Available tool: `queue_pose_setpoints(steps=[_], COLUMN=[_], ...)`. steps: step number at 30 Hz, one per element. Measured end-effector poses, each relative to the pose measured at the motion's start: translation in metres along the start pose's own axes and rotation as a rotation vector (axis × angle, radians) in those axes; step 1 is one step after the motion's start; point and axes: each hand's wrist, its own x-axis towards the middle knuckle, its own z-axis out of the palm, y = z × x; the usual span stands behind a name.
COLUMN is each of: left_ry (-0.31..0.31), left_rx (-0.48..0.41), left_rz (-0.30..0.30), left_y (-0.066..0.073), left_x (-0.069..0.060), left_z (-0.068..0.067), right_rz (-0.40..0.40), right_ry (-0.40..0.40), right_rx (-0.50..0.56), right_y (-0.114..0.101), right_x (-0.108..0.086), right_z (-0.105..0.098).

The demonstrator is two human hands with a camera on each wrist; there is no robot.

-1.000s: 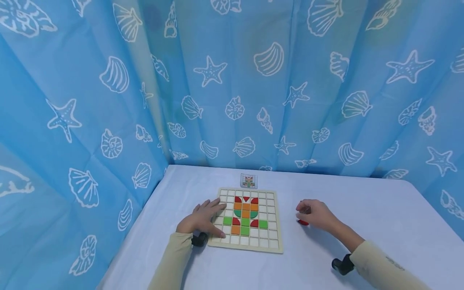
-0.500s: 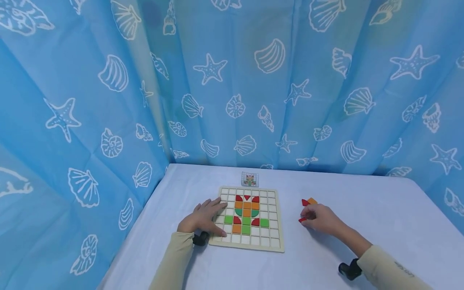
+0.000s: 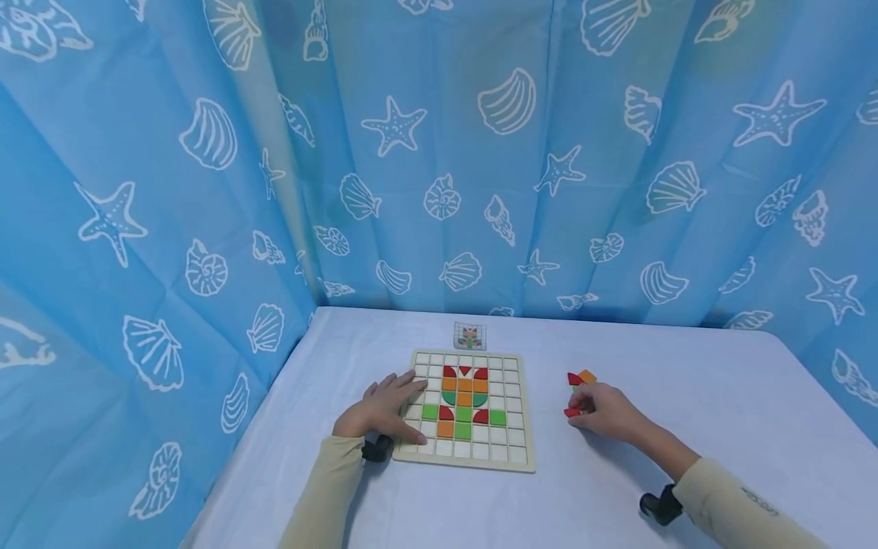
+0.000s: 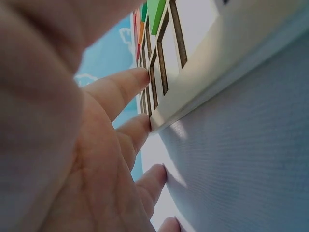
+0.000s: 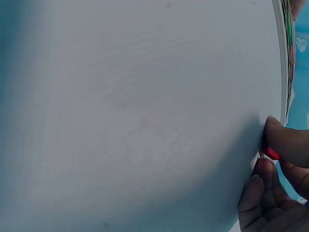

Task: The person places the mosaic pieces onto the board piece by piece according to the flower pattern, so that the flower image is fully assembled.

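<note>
A square grid board (image 3: 465, 462) with a pale wooden frame lies on the table, bearing red, orange and green tiles in a symmetrical figure. My left hand (image 3: 381, 410) rests spread on the board's left edge; in the left wrist view its index fingertip and another finger touch the frame. To the right of the board, my right hand (image 3: 607, 412) pinches a small red tile (image 3: 571, 412) between thumb and fingers, low over the table. Just beyond it lie another red tile (image 3: 573, 378) and an orange tile (image 3: 587, 377), with a bit of green partly hidden by the hand.
A small printed card (image 3: 469, 335) showing a coloured grid pattern lies behind the board. A white cloth covers the table (image 3: 720, 412). Blue curtains (image 3: 439, 152) with shell and starfish prints hang behind and at the left.
My right hand has shifted slightly right and nearer to me, uncovering the loose red and orange tiles beyond it. My left hand stays on the board's edge.
</note>
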Motion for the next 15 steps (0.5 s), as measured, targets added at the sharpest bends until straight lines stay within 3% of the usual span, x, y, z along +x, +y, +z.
queue_pose_setpoints(steps=[15], left_ry=[0.0], left_rx=[-0.005], left_rz=[0.004], left_y=[0.0], left_x=[-0.002], left_z=[0.0], right_rz=[0.026], right_ry=[0.005], right_rx=[0.143], right_y=[-0.014], right_x=[0.005], right_z=[0.003])
